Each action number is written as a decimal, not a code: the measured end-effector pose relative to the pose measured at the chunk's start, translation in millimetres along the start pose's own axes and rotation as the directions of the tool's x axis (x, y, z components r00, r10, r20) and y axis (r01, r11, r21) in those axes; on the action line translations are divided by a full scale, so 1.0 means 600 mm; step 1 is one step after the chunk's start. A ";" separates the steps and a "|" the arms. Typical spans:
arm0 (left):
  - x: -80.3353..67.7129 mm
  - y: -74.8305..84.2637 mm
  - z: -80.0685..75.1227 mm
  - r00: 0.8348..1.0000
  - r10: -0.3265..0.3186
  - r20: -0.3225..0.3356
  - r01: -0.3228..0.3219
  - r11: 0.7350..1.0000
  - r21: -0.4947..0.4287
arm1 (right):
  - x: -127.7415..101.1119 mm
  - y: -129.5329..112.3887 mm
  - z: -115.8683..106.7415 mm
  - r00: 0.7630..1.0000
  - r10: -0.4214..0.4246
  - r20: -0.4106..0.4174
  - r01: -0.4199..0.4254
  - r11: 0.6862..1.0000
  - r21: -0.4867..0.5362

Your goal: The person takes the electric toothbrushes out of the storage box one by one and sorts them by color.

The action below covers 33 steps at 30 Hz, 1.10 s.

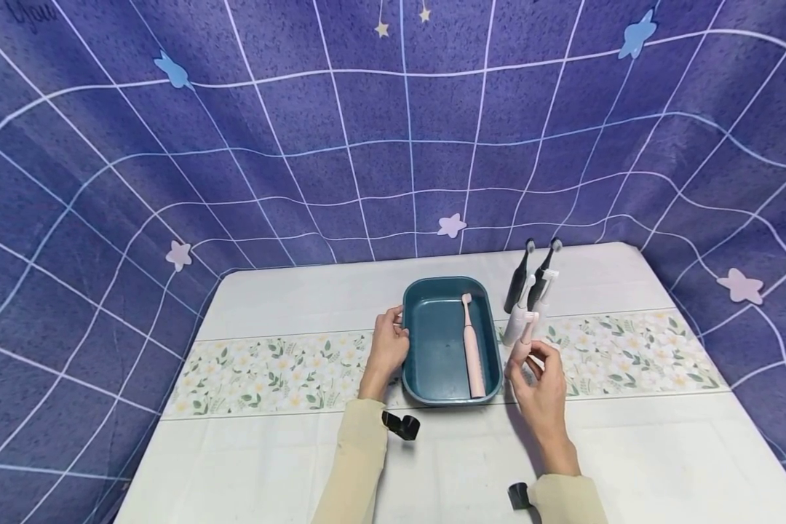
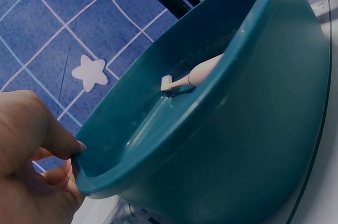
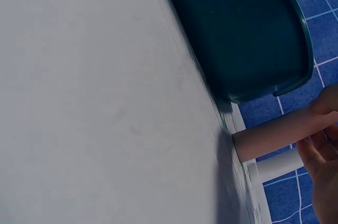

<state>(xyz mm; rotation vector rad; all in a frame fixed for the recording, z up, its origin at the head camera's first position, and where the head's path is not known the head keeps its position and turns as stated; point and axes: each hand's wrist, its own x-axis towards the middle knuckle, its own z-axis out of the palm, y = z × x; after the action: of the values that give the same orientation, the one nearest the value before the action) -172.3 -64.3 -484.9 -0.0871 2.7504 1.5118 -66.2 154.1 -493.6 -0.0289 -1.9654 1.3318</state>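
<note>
Left hand curled on the nine o'clock rim of the teal plastic tray, right hand pinching an upright pink electric toothbrush at its three o'clock

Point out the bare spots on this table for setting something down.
Bare: the table left of and behind the tub, and the near strip by the sleeves. Crowded: right of the tub, where the right hand grips a pink toothbrush among standing brushes.
</note>
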 end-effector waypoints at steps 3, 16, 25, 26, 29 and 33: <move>-0.001 0.000 -0.001 1.000 0.003 -0.003 -0.003 1.000 0.001 | -0.001 0.001 -0.001 1.000 -0.005 0.012 0.005 1.000 -0.001; 0.000 -0.002 -0.002 1.000 0.025 -0.004 -0.025 1.000 -0.001 | 0.002 -0.023 -0.026 1.000 0.019 -0.015 -0.017 0.994 0.109; 0.001 -0.001 -0.004 0.999 0.036 -0.007 -0.036 0.999 0.002 | -0.001 -0.053 -0.036 0.996 0.077 -0.051 -0.061 0.964 0.259; 0.001 -0.001 -0.004 0.999 0.033 -0.005 -0.033 0.999 0.002 | -0.002 -0.053 -0.036 0.996 0.070 -0.057 -0.051 0.958 0.282; 0.001 0.000 -0.004 1.000 0.024 -0.001 -0.024 1.000 -0.002 | -0.007 -0.046 -0.035 0.997 0.013 -0.073 0.012 0.942 0.336; 0.001 0.000 -0.003 1.000 0.019 0.003 -0.019 1.000 -0.004 | -0.014 -0.041 -0.028 0.996 -0.063 -0.064 0.082 0.926 0.368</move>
<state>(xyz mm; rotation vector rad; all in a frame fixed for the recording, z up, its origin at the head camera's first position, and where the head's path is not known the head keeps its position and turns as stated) -172.6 -65.9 -483.8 -0.0597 2.7539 1.5209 -41.4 152.5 -475.4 0.1874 -1.6281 1.6150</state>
